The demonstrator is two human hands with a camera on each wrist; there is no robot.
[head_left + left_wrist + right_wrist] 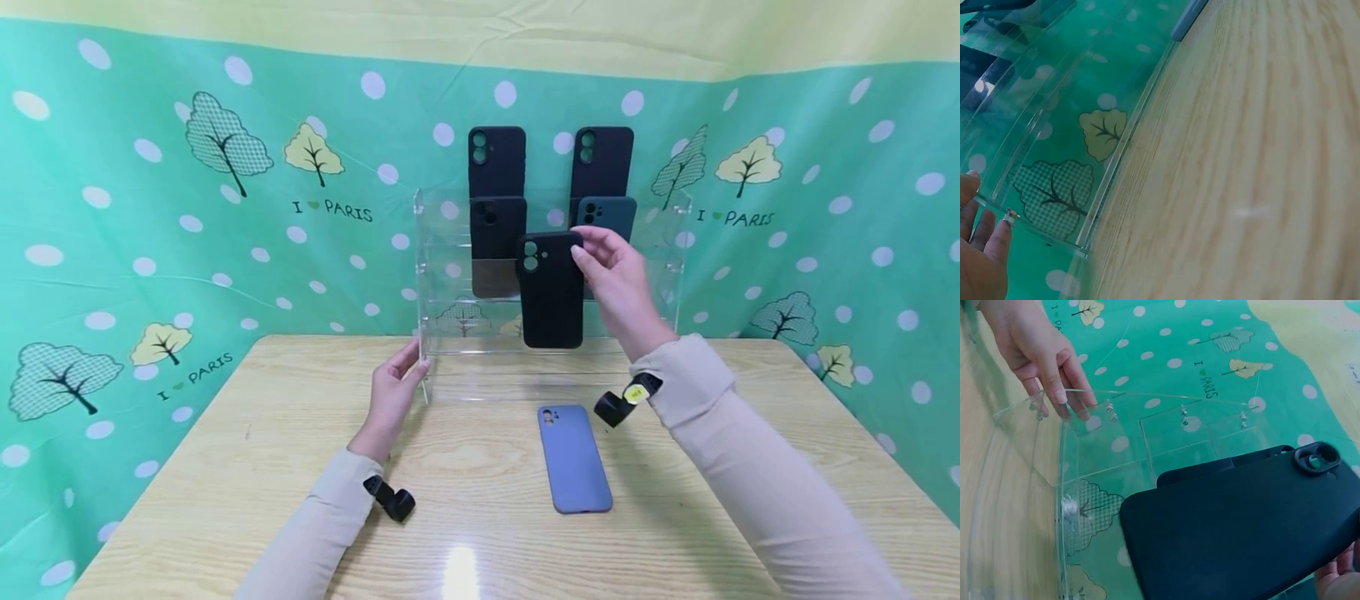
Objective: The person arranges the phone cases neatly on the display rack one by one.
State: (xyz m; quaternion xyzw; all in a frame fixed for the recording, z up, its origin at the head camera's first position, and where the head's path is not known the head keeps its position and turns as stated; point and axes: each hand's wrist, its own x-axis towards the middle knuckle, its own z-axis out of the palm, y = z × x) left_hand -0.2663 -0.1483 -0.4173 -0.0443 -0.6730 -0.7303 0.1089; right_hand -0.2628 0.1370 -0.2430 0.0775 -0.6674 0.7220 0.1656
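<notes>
My right hand (621, 287) pinches a black phone case (551, 300) by its upper right edge, thumb on the camera-cutout face. The case is upright in front of a clear acrylic tiered stand (422, 287). My left hand (392, 390) grips the stand's left side panel near the bottom, thumb and fingers on either side. In the left wrist view, the fingers (999, 240) show at the panel edge beside a small metal fastener. The held case (1241, 531) fills the lower part of the right wrist view, hiding much of the shelves.
Two black cases (497, 162) (602, 162) stand on the top tier. Below them are another black case (498, 233) and a dark teal case (618, 215), partly behind my right hand. A lavender-blue case (576, 462) lies on the wooden table (465, 458). Patterned green cloth (322, 275) hangs behind.
</notes>
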